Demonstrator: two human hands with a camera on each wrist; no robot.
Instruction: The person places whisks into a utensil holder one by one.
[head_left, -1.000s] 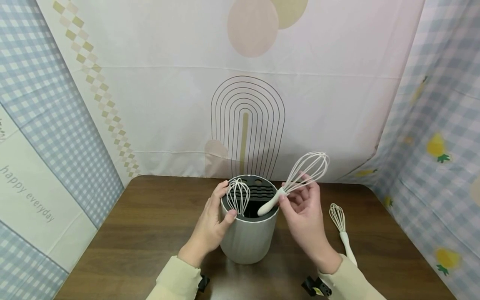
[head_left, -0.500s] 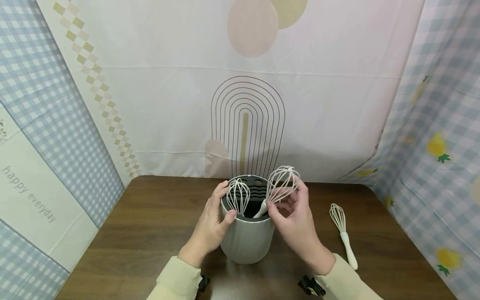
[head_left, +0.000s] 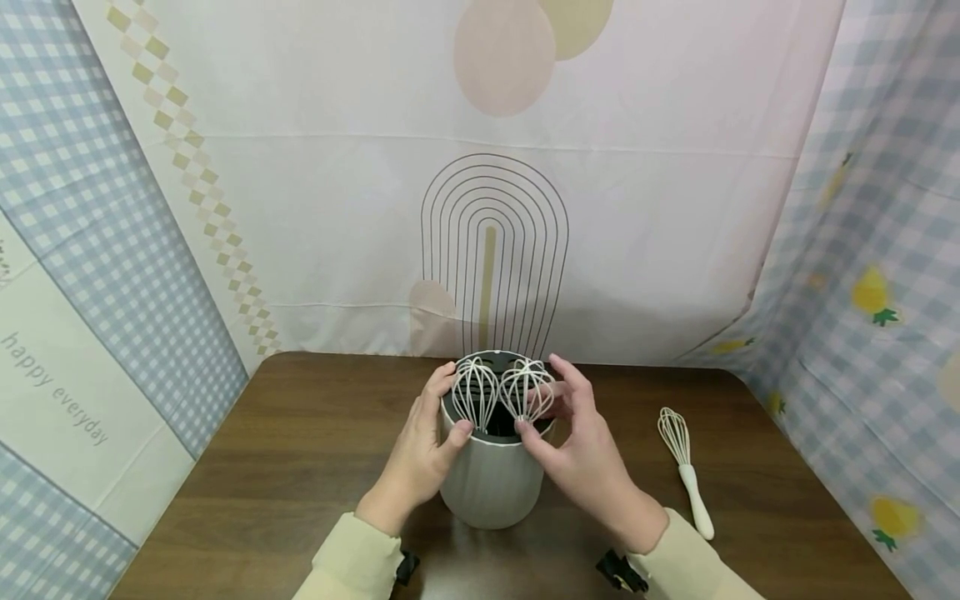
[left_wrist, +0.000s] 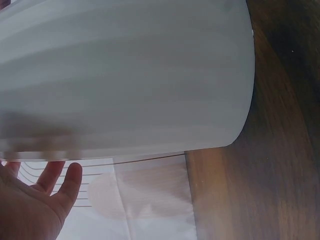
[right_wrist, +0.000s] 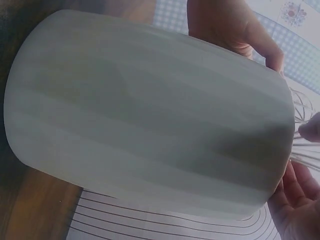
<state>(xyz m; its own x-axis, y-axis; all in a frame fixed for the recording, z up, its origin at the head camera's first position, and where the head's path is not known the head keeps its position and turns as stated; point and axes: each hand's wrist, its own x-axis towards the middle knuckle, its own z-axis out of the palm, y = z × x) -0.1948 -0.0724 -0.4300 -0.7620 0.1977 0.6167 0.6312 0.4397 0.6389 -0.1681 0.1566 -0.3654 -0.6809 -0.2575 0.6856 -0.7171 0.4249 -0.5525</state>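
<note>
A pale grey ribbed holder (head_left: 491, 487) with a dark slotted top stands upright on the table; it fills much of both wrist views. My left hand (head_left: 416, 454) grips its left side, thumb at the front rim. One whisk (head_left: 475, 392) stands in the holder's left part, wires up. My right hand (head_left: 588, 454) pinches a second whisk (head_left: 527, 390) at the base of its wires, upright beside the first, its handle hidden inside the holder. In the right wrist view, the thumb of the right hand (right_wrist: 300, 210) lies near the wires.
A third, smaller whisk (head_left: 685, 467) lies on the wooden table (head_left: 300, 467) to the right, wires pointing away. A patterned white cloth (head_left: 337, 208) hangs behind the table, with blue checked cloths at both sides.
My right hand has moved left, bringing the second whisk from a tilt to upright and lowering its handle into the holder. My left hand has stayed on the holder.
</note>
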